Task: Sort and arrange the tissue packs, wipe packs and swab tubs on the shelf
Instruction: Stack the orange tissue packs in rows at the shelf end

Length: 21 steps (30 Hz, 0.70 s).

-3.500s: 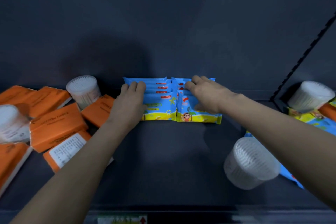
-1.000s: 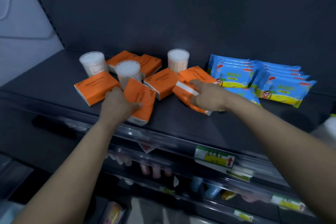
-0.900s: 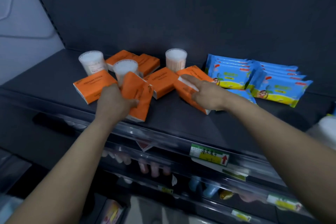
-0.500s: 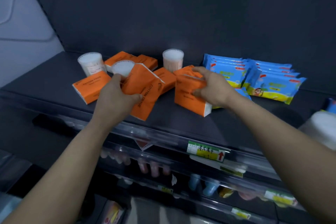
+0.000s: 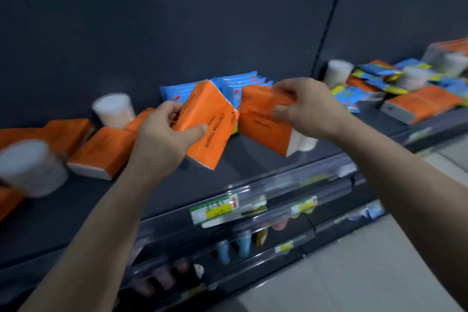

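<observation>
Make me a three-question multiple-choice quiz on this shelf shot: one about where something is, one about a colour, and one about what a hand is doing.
1. Where are the blue wipe packs?
A. On the floor
B. At the back of the shelf, behind both hands
C. Stacked on a swab tub

2. What colour is the left tissue pack, held by the left hand?
A. Orange
B. Green
C. Black

3. What is the right hand doing?
A. Lying flat on the shelf
B. Holding a swab tub
C. Gripping the right tissue pack

Answers:
1 B, they show behind the two held packs.
2 A, its wrapper is orange with dark print.
3 C, its fingers curl over the pack's top edge.
</observation>
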Available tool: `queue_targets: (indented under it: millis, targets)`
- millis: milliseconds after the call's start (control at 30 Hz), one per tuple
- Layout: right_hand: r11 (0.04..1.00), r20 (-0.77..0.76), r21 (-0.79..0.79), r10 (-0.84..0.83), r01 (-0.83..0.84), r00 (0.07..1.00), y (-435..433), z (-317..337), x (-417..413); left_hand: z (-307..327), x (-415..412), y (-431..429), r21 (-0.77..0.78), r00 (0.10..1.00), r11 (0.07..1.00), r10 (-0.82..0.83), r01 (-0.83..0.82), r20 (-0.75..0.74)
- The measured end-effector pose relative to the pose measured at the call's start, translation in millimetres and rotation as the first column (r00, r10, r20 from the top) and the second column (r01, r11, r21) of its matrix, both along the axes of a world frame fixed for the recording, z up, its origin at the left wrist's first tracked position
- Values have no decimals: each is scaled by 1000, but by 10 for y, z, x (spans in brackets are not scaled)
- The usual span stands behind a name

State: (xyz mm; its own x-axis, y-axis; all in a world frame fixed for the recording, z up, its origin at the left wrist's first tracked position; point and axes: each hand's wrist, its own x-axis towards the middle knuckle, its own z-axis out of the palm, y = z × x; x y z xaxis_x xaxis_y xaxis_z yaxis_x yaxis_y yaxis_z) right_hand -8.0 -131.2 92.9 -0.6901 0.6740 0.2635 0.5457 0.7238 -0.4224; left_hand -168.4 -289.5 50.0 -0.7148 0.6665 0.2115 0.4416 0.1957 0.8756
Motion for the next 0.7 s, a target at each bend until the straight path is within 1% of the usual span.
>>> queue_targets:
  millis: [100, 200, 300, 400, 500, 600, 700]
  targets:
    - [993, -14, 65, -97, 97, 995, 148, 89, 532, 70, 289, 345, 16, 990, 990, -139, 139, 8]
    - [976, -11, 74, -206, 206, 978, 320, 123, 1066, 118, 642, 697, 13, 963, 964, -263, 264, -58]
    - [938, -42, 81, -335, 337, 941, 525, 111, 1617, 92, 1048, 1092, -1, 927, 933, -359, 361, -108]
    - [893, -20, 58, -447, 447, 894, 786, 87, 2174, 47, 1504, 1512, -23, 904, 911, -412, 412, -115]
    - [871, 11, 55, -490, 489, 872, 1097, 49, 2718, 16, 1983, 1929, -42, 888, 897, -442, 440, -128]
    - [843, 2, 58, -536, 535, 844, 1434, -9, 3246, 26, 2459, 2340, -42, 869, 883, -468, 468, -159]
    - [830, -2, 56, -556, 555, 831, 1752, -64, 3724, 48, 2878, 2706, -30, 859, 871, -488, 490, -153]
